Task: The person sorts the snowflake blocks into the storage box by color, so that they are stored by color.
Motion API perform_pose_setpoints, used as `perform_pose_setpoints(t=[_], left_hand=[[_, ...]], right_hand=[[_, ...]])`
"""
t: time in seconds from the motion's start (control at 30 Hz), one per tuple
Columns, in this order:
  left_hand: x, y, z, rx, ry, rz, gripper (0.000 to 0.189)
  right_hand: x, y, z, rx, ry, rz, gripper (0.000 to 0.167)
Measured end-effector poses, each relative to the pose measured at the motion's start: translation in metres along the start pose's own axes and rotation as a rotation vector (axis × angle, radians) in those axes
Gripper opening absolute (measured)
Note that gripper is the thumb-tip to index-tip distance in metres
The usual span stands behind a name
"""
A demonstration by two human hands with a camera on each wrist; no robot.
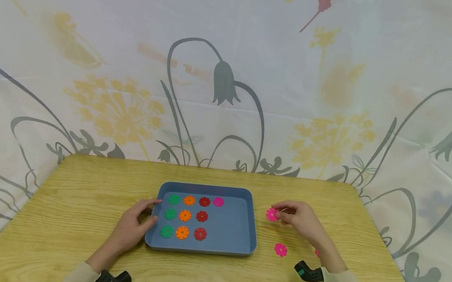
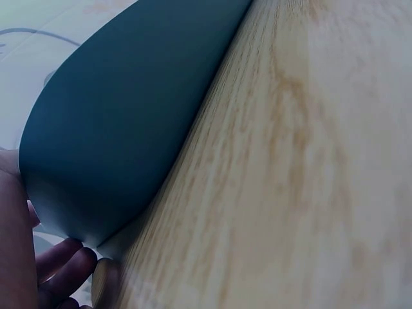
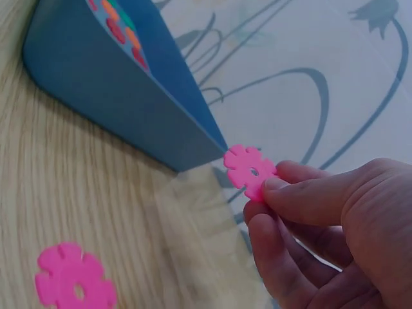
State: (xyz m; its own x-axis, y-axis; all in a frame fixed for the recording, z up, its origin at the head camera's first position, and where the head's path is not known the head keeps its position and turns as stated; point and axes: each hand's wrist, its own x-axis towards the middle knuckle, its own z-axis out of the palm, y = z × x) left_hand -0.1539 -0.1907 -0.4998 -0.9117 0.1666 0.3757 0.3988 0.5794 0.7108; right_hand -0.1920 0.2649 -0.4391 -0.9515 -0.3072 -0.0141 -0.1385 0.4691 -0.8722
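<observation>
A blue tray (image 1: 228, 254) stands on the table, holding flat, notched plastic discs in columns: green discs (image 1: 170, 214), orange discs (image 1: 185, 215), red discs (image 1: 201, 216) and, at the top of the fourth column, one pink disc (image 1: 218, 202). My left hand (image 1: 133, 224) grips the tray's left side, thumb and index finger at the rim and other fingers low by its corner in the left wrist view. To the tray's right, my right hand (image 1: 301, 221) pinches another pink disc (image 3: 248, 168) between thumb and fingertips. That disc is upright, its centre hole visible.
On the wooden table (image 1: 86, 189), a loose pink disc (image 1: 280, 249) lies right of the tray. One more pink disc (image 1: 317, 253) is partly hidden by my right forearm. A patterned curtain (image 1: 228, 127) hangs behind the table.
</observation>
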Motion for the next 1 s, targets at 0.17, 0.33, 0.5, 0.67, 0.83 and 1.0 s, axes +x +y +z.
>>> perform_pose_setpoints(t=[0.17, 0.33, 0.5, 0.67, 0.83, 1.0], left_hand=[[0.0, -0.001, 0.0, 0.01, 0.001, 0.0, 0.041], [0.0, 0.0, 0.0, 0.006, -0.001, 0.003, 0.041], [0.0, 0.001, 0.0, 0.0, -0.005, 0.008, 0.041], [0.0, 0.0, 0.0, 0.002, -0.008, 0.007, 0.041], [-0.001, 0.0, 0.0, 0.001, -0.003, 0.009, 0.042], [0.0, 0.0, 0.0, -0.006, -0.008, 0.009, 0.041]], right_hand=[[0.008, -0.011, 0.007, 0.002, -0.01, -0.024, 0.022], [0.019, -0.02, 0.017, 0.023, -0.027, -0.041, 0.021], [0.029, -0.028, 0.027, -0.014, -0.019, -0.081, 0.019], [0.039, -0.035, 0.038, -0.029, -0.021, -0.119, 0.017], [0.051, -0.042, 0.049, -0.068, -0.028, -0.153, 0.015], [0.063, -0.047, 0.059, -0.094, -0.042, -0.169, 0.015]])
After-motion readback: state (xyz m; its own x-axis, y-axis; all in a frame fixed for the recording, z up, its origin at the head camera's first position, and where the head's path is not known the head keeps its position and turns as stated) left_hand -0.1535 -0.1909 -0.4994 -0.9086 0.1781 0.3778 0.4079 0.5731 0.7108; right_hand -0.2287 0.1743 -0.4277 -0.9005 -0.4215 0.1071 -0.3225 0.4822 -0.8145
